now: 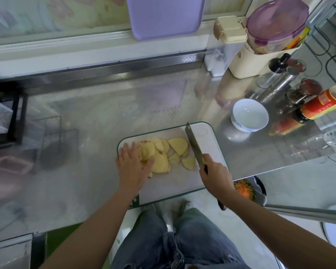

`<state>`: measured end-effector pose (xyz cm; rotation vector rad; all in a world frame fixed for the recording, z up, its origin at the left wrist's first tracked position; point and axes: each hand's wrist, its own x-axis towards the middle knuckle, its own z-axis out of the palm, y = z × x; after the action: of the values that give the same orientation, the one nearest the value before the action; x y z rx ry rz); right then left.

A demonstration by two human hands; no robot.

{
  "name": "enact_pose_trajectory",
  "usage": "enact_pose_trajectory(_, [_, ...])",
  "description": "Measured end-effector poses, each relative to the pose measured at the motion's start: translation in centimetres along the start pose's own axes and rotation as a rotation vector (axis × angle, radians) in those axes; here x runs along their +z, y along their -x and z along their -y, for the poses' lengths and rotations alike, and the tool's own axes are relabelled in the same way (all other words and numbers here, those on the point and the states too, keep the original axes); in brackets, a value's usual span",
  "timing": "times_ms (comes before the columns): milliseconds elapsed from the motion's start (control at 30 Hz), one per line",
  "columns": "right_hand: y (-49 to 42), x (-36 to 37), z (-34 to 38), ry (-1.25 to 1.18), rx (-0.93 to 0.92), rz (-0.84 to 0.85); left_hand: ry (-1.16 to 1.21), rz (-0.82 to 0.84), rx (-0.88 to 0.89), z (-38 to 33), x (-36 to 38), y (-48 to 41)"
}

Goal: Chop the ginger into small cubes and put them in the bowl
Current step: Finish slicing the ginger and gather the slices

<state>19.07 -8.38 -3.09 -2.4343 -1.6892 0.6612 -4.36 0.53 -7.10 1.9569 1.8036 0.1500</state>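
The cutting board (211,146) lay on the counter (97,113) near its front edge, with the ginger slices (163,154) spread in an overlapping heap over its left and middle part. The left hand (132,166) rested flat on the left end of that heap, and just right of the slices the knife (193,144) ran from the right hand (215,175) at the board's near right side out toward its far edge. Behind and to the right of the board, apart from it, sat the bowl (249,114) on the counter. Further right stood a sauce bottle (322,104) and shakers (285,74), behind them a lidded container (275,26) in the back corner, and to its left a tray (163,14) leaned against the back wall.
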Motion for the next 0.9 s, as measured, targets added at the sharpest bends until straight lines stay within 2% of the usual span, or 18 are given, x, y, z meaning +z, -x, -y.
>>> enact_pose_trajectory(67, [0.6, 0.9, 1.4, -0.016, -0.022, 0.024, 0.131, 0.069, -0.03, 0.5, 0.3, 0.1])
enact_pose_trajectory(267, [0.8, 2.5, 5.0, -0.023, -0.059, 0.031, 0.349, 0.072, 0.026, 1.5, -0.4, 0.7])
enact_pose_trajectory(400, [1.2, 3.3, 7.1, -0.013, -0.083, 0.025, 0.364, 0.08, 0.068, 1.8, -0.9, 1.2])
enact_pose_trajectory(700, [2.1, 3.9, 8.9, -0.148, 0.012, 0.051, 0.374, 0.048, 0.098, 2.4, -1.1, 1.4])
enact_pose_trajectory(900, [1.2, 3.5, 8.3, -0.066, 0.089, -0.015, 0.395, 0.036, 0.115, 2.9, -1.2, 1.3])
